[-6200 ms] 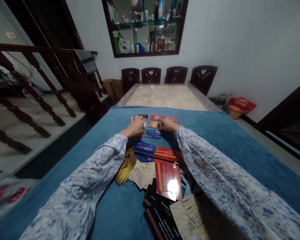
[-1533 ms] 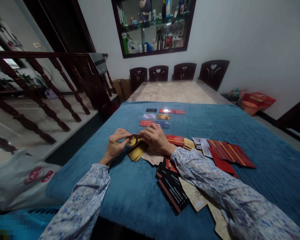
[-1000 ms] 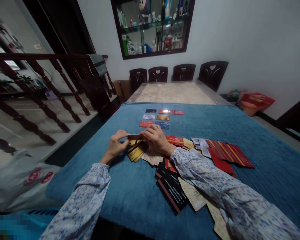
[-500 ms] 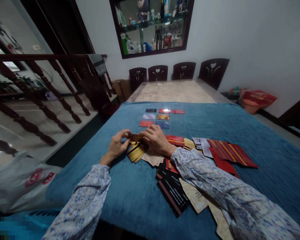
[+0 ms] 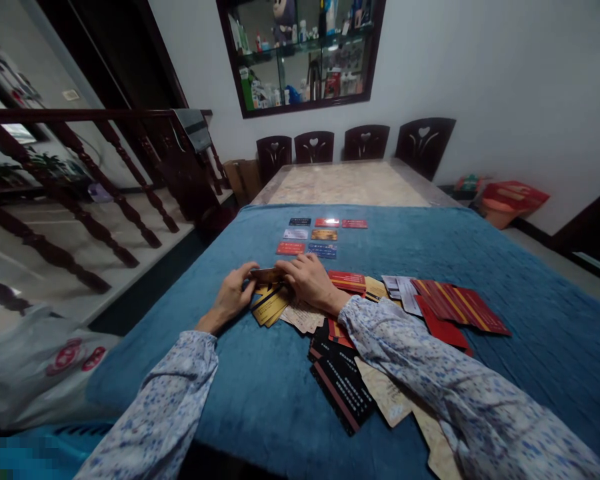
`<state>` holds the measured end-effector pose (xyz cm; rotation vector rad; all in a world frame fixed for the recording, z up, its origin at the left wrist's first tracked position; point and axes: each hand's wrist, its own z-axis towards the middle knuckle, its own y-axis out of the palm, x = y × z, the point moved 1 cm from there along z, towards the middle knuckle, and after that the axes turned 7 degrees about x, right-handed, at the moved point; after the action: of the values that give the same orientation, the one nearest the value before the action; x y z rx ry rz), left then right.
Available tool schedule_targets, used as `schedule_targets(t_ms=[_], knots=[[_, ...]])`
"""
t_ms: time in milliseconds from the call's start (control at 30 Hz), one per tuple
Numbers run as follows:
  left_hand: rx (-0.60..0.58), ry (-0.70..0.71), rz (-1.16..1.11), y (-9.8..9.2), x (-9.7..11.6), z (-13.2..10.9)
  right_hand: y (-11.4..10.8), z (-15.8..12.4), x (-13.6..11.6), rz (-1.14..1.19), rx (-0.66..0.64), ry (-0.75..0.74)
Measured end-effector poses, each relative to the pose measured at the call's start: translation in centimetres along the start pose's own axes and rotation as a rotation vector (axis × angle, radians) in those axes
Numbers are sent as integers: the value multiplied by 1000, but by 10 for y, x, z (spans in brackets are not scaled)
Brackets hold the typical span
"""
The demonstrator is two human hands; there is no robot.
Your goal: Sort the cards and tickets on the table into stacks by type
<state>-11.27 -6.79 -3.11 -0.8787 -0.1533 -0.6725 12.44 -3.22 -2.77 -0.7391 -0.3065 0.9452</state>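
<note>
Between my two hands a brownish card (image 5: 267, 273) is held tilted up by its short ends. The fingers of my left hand (image 5: 234, 293) pinch its left end, and my right hand (image 5: 310, 280) grips the right end, hiding part of it. Just below lie fanned yellow cards (image 5: 270, 307) and cream cards (image 5: 304, 316). Farther from me, several cards are laid in rows, among them a blue card (image 5: 323, 251) and a red card (image 5: 291, 248) close to my right fingers. Black cards (image 5: 344, 393) lie under and beside my right forearm.
A blue cloth (image 5: 240, 400) covers the near part of the table. Dark red striped cards (image 5: 460, 307) and white cards (image 5: 406, 293) spread to the right. A plastic bag (image 5: 35, 367) stands at the left, beyond the table edge. Chairs (image 5: 314, 147) line the far end.
Both hands keep their hold on the brownish card, which tilts slightly. The whole view has shifted a little; the laid-out cards stay in place.
</note>
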Motion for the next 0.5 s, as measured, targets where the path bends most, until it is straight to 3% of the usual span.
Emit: schedule_targets(t_ms=[500], knots=[[64, -22, -59, 3, 6, 7, -3, 3, -2, -14, -10, 36]])
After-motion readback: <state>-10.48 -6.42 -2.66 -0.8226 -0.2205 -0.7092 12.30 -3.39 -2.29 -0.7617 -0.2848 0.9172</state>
